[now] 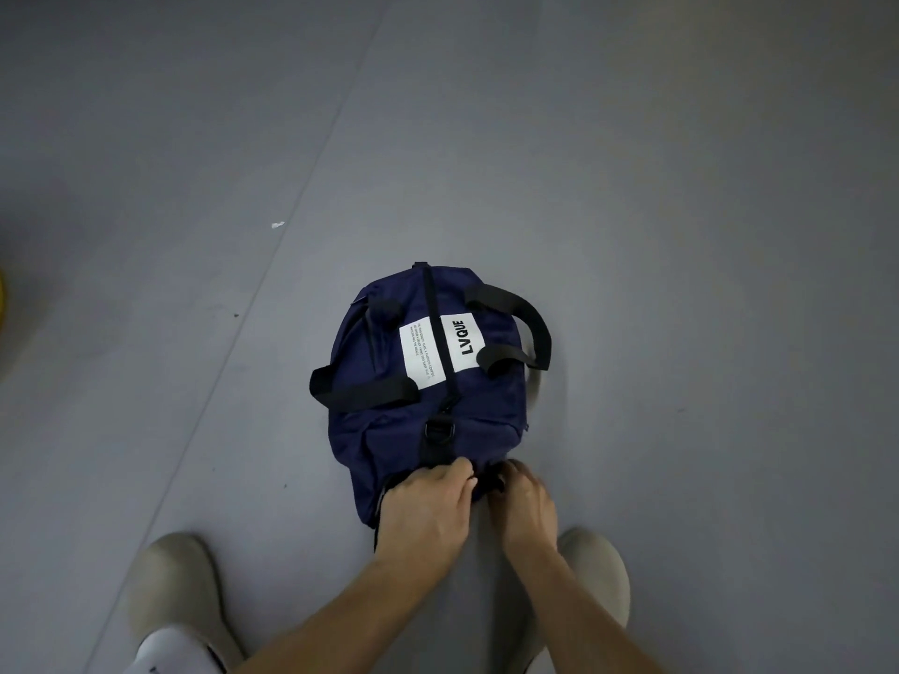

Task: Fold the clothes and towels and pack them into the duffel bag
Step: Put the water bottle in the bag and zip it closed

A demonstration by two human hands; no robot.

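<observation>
The navy duffel bag (486, 406) lies on the grey floor (681, 187) just below frame centre, with its long axis running from 12 o'clock to 6 o'clock. The top zipper (430, 304) is closed along the part in view. A white label (440, 350) marked "LVQUE" straddles the zipper. One black handle (360, 389) lies at the bag's 9 o'clock side and the other (530, 318) arches at its 3 o'clock side. A black D-ring (439, 430) sits on the centre line near the 6 o'clock end. The left hand (423, 508) and the right hand (525, 508) are both at the 6 o'clock end, fingers curled and clamped on the bag's end fabric and black fitting; which part each finger holds cannot be told. Two beige shoes (170, 586) stand at 7 and 5 o'clock. A small white scrap (278, 225) lies at 10 o'clock of the bag.
</observation>
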